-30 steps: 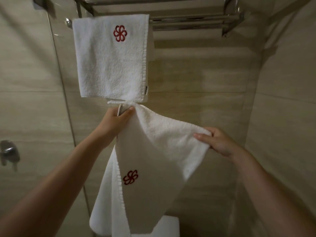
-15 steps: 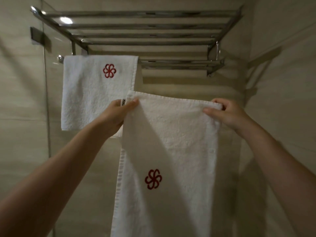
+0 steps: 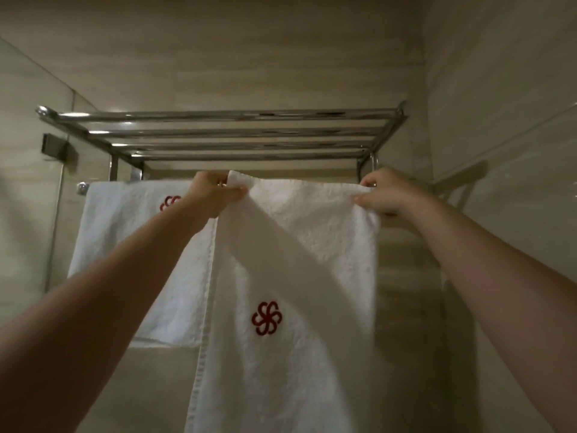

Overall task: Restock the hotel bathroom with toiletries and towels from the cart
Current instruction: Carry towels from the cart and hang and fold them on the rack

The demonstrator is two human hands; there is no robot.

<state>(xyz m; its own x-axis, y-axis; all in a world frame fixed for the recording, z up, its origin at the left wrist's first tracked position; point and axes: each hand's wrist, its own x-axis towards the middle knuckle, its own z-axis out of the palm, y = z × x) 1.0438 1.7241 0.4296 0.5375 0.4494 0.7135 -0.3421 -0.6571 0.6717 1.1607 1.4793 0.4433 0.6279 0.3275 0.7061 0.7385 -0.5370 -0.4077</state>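
Your left hand (image 3: pixel 215 192) and right hand (image 3: pixel 382 193) each pinch a top corner of the towel (image 3: pixel 299 276) at the rack's rail (image 3: pixel 81 187); next, drape it evenly.

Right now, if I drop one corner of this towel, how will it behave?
Likely floppy: the towel hangs limp and creased. Probably light: the left hand and right hand hold it by pinched corners. A released corner would probably droop.

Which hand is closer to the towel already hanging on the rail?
Left. The left hand pinches the second towel by a corner beside the upper right edge of the hanging towel; the right hand pinches the opposite corner, farther right.
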